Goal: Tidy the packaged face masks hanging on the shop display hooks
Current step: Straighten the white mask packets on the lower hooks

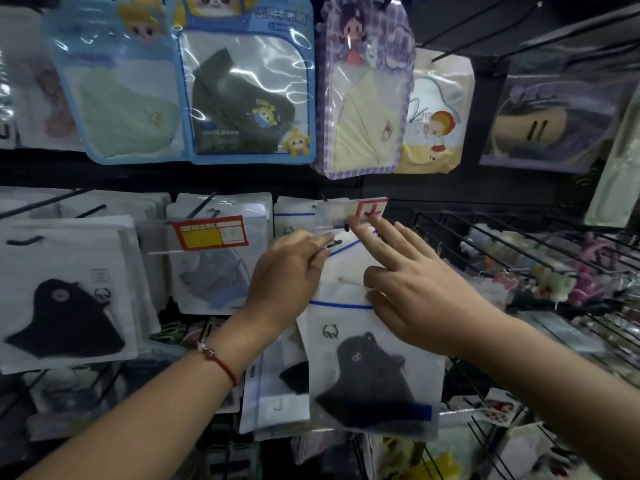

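A white packet with a black mask (pixel 372 379) hangs tilted below the middle hook (pixel 337 242), its top behind my hands. My left hand (pixel 287 275) pinches the packet's top edge close to the hook's black tip. My right hand (pixel 412 285) has straight, spread fingers; its fingertips touch the clear price-tag holder (pixel 349 212) with a red cross label, and its thumb lies on the packet. More white mask packets (pixel 65 289) hang at the left, and another (pixel 211 268) sits behind a red and yellow price tag (pixel 210 232).
Cartoon-printed mask packets hang on the upper row: green (pixel 121 109), dark (pixel 242 98), yellow (pixel 367 109). Empty black hooks (pixel 485 26) jut out at the upper right. Wire racks (pixel 502 244) with small plush items fill the right side. More packets (pixel 277 386) hang below.
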Demonstrator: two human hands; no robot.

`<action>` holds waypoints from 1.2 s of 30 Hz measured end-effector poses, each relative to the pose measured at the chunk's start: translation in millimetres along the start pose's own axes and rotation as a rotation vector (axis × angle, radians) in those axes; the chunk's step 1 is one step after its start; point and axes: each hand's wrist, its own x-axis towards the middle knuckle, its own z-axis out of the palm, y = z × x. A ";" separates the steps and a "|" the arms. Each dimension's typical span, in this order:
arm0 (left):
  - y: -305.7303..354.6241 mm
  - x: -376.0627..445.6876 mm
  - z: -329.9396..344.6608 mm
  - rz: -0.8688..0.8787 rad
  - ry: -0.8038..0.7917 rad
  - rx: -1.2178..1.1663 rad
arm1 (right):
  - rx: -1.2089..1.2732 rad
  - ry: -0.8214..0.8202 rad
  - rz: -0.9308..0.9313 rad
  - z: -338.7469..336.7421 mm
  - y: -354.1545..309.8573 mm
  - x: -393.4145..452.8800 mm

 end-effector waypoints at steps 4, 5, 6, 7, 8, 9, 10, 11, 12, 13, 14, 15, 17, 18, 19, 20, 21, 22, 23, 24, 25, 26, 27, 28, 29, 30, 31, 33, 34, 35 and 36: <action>-1.6 3.7 3.4 0.046 -0.005 0.250 | 0.010 0.022 -0.010 3.6 1.6 1.0; -3.5 4.5 5.1 0.086 -0.002 0.331 | 0.008 0.024 -0.006 4.9 1.1 0.7; -5.1 4.9 6.0 0.112 0.002 0.404 | 0.007 0.027 -0.001 6.3 0.5 0.5; -8.4 4.8 7.8 0.132 0.005 0.462 | 0.008 0.034 0.004 7.8 -0.4 0.4; -10.5 4.2 9.1 0.134 0.007 0.511 | 0.010 0.043 0.007 9.2 -1.1 0.4; -11.8 2.8 10.3 0.134 0.005 0.545 | 0.011 0.053 0.010 10.5 -1.9 0.4; -10.4 0.7 9.8 0.126 -0.009 0.568 | 0.010 0.065 0.009 12.0 -2.6 0.4; -9.6 -1.2 10.7 0.119 -0.021 0.587 | 0.004 0.078 0.007 13.3 -3.1 0.5; -7.0 -3.8 10.2 0.103 -0.048 0.598 | -0.003 0.091 0.005 14.5 -3.3 0.4; -4.4 -5.6 9.2 0.081 -0.075 0.601 | -0.008 0.104 0.004 15.3 -3.3 0.5; -0.6 -6.6 7.1 0.050 -0.111 0.592 | -0.010 0.113 0.003 15.9 -3.1 0.7; 1.3 -7.4 5.7 0.036 -0.143 0.589 | -0.012 0.117 0.002 16.2 -2.9 1.1; 0.8 -11.5 4.8 0.046 -0.147 0.609 | -0.015 0.119 -0.003 16.9 -2.2 1.7; -0.5 -15.2 4.5 0.060 -0.132 0.610 | -0.015 0.116 -0.004 17.2 -2.0 1.8; -1.8 -18.8 4.3 0.078 -0.111 0.602 | -0.014 0.111 -0.003 17.4 -1.8 1.7; -2.2 -22.5 3.0 0.098 -0.090 0.575 | -0.014 0.107 -0.003 17.5 -1.5 1.5; -2.4 -25.6 0.9 0.122 -0.061 0.534 | -0.015 0.105 -0.003 17.7 -1.2 1.3; -0.9 -28.3 -2.4 0.142 -0.035 0.488 | -0.018 0.103 -0.004 17.9 -1.0 1.1; 1.0 -30.8 -6.2 0.159 -0.005 0.448 | -0.023 0.102 -0.003 18.0 -1.4 1.2; 4.1 -33.3 -10.7 0.161 0.018 0.414 | -0.030 0.104 0.002 18.3 -2.2 1.4; 8.4 -35.7 -15.3 0.157 0.032 0.389 | -0.035 0.108 0.008 18.6 -3.8 1.8; 13.1 -38.3 -19.3 0.149 0.030 0.366 | -0.039 0.113 0.017 18.8 -5.6 2.0; 18.4 -40.7 -22.5 0.142 0.012 0.343 | -0.035 0.118 0.025 18.9 -7.8 2.4; 23.5 -43.1 -24.6 0.135 -0.026 0.322 | -0.025 0.126 0.032 19.0 -10.1 2.6; 27.7 -44.5 -25.3 0.131 -0.075 0.306 | -0.006 0.135 0.038 18.9 -11.9 2.9; 30.3 -45.1 -24.8 0.127 -0.131 0.294 | 0.015 0.145 0.043 18.8 -13.0 2.9; 31.5 -45.3 -23.3 0.122 -0.181 0.285 | 0.033 0.154 0.046 18.4 -13.4 3.0; 32.4 -44.2 -20.2 0.098 -0.231 0.258 | 0.053 0.159 0.047 18.1 -13.4 2.7; 32.5 -44.2 -18.7 0.085 -0.232 0.238 | 0.059 0.156 0.047 18.3 -13.1 2.2; 32.7 -44.6 -17.2 0.077 -0.225 0.215 | 0.065 0.154 0.048 18.3 -12.6 1.5; 33.3 -45.5 -16.0 0.073 -0.215 0.185 | 0.070 0.152 0.048 18.3 -11.6 0.9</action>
